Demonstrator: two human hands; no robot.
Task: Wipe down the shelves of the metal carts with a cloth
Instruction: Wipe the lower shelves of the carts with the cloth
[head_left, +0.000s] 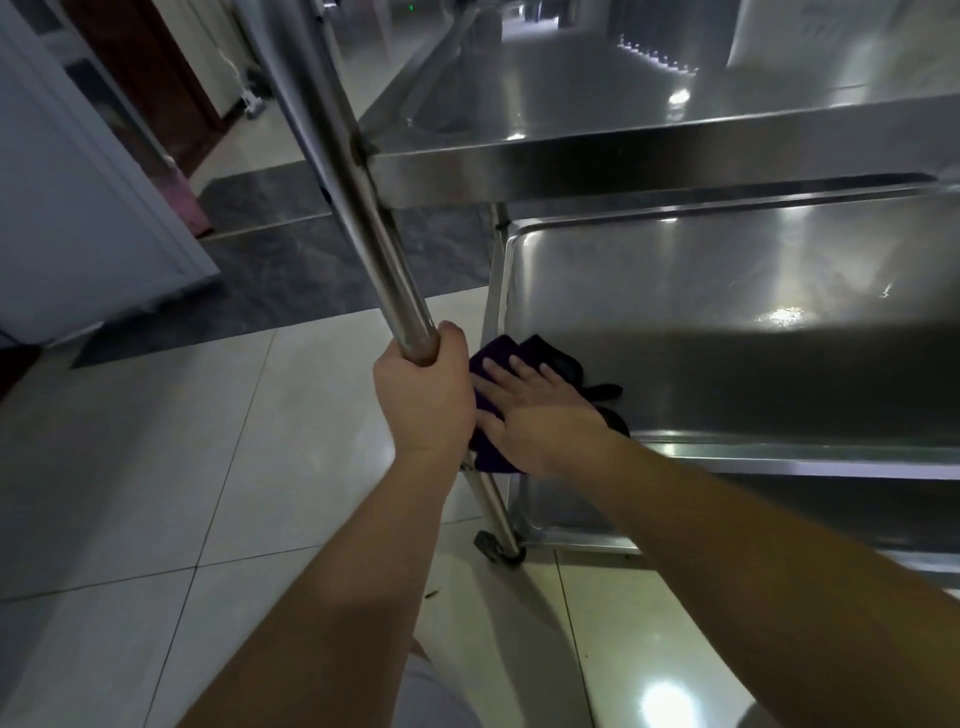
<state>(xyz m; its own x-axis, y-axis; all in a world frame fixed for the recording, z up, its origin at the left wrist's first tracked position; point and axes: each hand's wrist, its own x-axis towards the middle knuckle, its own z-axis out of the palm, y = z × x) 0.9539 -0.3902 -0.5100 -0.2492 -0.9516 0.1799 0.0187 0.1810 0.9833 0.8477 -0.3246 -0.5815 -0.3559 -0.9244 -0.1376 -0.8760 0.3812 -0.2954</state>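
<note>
Dark cloth (496, 353) lies on cart's mid shelf (727, 332), near-left corner.

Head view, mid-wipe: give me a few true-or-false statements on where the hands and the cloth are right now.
1. The left hand grips the cart's upright pole. True.
2. The right hand lies flat on the dark cloth. True.
3. The cloth is on the top shelf. False: it lies on the middle shelf, at its near left corner.
4. The right hand has the cloth balled in a fist. False: its fingers are spread and straight.
5. A caster wheel shows on the tiled floor. True.
</note>
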